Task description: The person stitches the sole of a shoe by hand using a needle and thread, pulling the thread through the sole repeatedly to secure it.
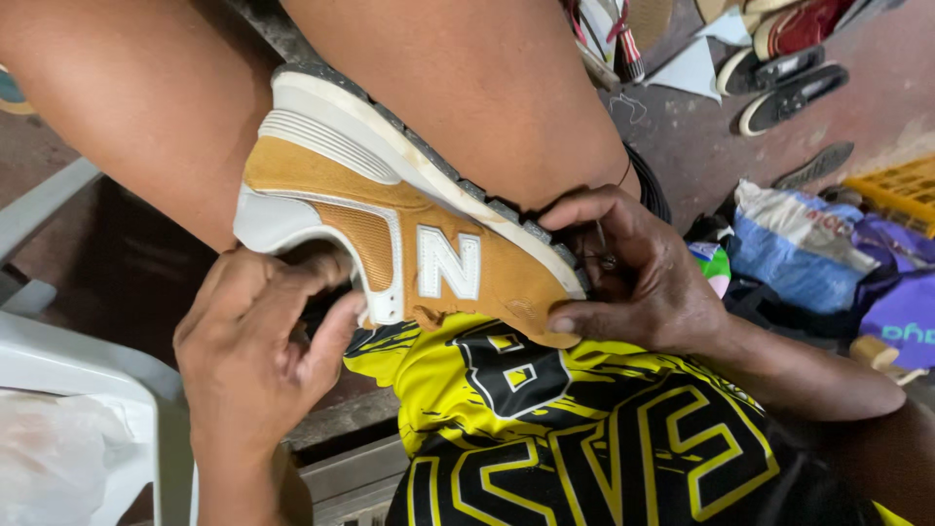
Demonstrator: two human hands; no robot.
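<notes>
Tan suede sneaker (409, 234) wedged between bare thighs, sole up | left hand (258, 356) grip closed around heel collar | right hand (633, 278) pinches toe edge, thin needle-like tool in fingers | risk: shoe slips, tool pricks thumb.

Gray concrete floor (701, 136) w/ scattered shoes (789, 93), bags (799, 253); white plastic chair (88, 370) nearby.

Shoe-repair spot: loose shoes (787, 83), bags (804, 255) on concrete floor (877, 78).
</notes>
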